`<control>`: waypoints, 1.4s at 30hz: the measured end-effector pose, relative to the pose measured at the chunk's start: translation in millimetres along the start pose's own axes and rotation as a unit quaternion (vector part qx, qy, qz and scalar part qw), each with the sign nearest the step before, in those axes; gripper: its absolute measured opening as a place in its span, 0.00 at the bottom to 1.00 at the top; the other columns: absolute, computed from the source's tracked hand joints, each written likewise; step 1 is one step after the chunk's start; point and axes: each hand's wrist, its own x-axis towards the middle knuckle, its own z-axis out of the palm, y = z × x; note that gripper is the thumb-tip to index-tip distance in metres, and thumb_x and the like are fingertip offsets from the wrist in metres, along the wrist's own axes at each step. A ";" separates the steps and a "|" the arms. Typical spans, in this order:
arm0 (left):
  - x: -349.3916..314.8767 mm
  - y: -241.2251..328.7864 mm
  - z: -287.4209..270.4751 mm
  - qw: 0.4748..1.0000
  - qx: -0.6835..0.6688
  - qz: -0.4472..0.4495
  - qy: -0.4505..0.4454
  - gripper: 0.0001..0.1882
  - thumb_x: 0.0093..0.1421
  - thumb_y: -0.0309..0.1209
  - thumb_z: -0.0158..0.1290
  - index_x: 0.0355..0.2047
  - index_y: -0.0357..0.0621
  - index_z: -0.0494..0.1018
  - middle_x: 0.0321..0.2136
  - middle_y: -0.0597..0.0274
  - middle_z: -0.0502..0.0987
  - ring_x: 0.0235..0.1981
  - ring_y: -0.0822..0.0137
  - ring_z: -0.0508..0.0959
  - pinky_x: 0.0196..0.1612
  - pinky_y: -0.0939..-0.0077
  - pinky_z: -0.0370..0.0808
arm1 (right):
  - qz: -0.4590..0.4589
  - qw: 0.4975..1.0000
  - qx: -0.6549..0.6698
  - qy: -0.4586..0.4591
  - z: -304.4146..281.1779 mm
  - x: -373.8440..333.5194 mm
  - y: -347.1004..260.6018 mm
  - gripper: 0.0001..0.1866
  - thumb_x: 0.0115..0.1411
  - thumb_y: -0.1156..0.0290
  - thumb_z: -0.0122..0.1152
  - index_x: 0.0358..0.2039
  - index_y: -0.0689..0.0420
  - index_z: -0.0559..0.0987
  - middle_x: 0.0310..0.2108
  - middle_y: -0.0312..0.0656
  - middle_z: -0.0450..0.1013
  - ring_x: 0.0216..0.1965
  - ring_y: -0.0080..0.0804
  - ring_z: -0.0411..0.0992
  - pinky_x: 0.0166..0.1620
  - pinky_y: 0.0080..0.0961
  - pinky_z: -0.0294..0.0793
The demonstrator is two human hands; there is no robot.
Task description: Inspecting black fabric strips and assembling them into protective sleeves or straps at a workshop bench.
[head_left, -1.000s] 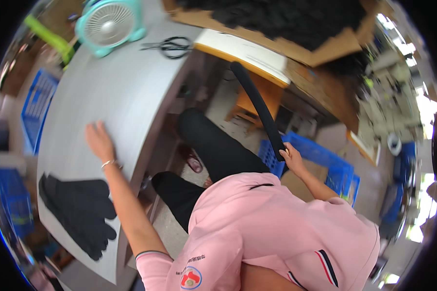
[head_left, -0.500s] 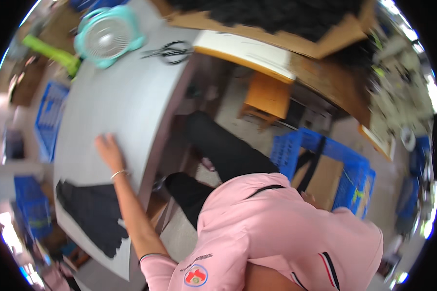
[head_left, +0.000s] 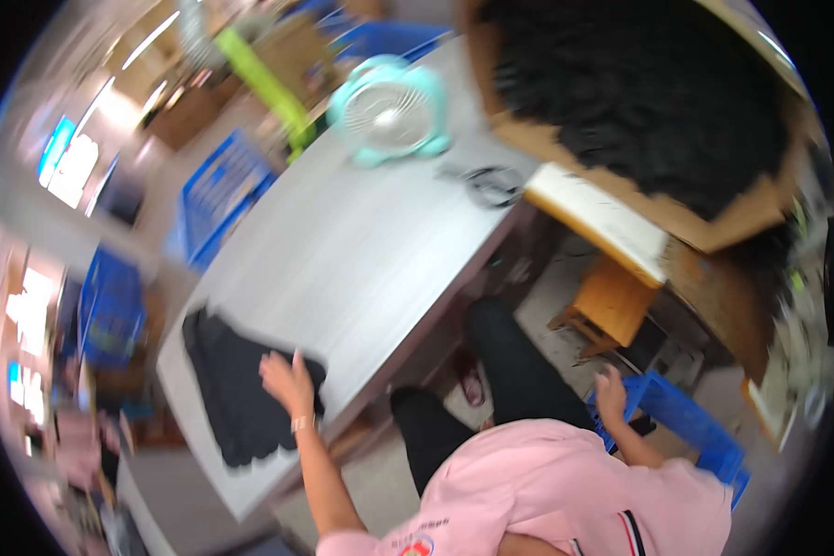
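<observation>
A dark cloth piece with a scalloped edge (head_left: 236, 389) lies flat on the grey table (head_left: 343, 250), near its left end. Over the cloth's right part is my left hand (head_left: 289, 382), fingers spread and holding nothing; whether it touches the cloth I cannot tell. My right hand (head_left: 610, 398) is off the table on the right, raised by the blue crate (head_left: 686, 417) beside me. Its fingers look apart and nothing shows in them, though it is slightly blurred.
Scissors (head_left: 496, 185) with dark handles and a mint-green fan (head_left: 389, 111) rest at the table's far end. A cardboard box (head_left: 695, 232) heaped with black pieces (head_left: 639, 102) stands at the far right. Below it is a wooden stool (head_left: 612, 301). More blue crates (head_left: 222, 195) stand left.
The view has turned left, so the table sits further right. My left hand has moved from bare tabletop to over the dark cloth. My right hand has risen into clear view by the crate.
</observation>
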 end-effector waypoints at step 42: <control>8.1 179.3 6.5 0.985 -0.132 0.022 -0.112 0.35 0.69 0.49 0.46 0.65 0.32 0.60 0.68 0.41 0.57 0.71 0.49 0.53 0.71 0.49 0.46 | -0.273 0.768 -0.251 0.522 -334.2 354.4 -346.6 0.23 0.56 0.70 0.63 0.53 0.57 0.77 0.65 0.45 0.60 0.66 0.49 0.56 0.64 0.47 0.57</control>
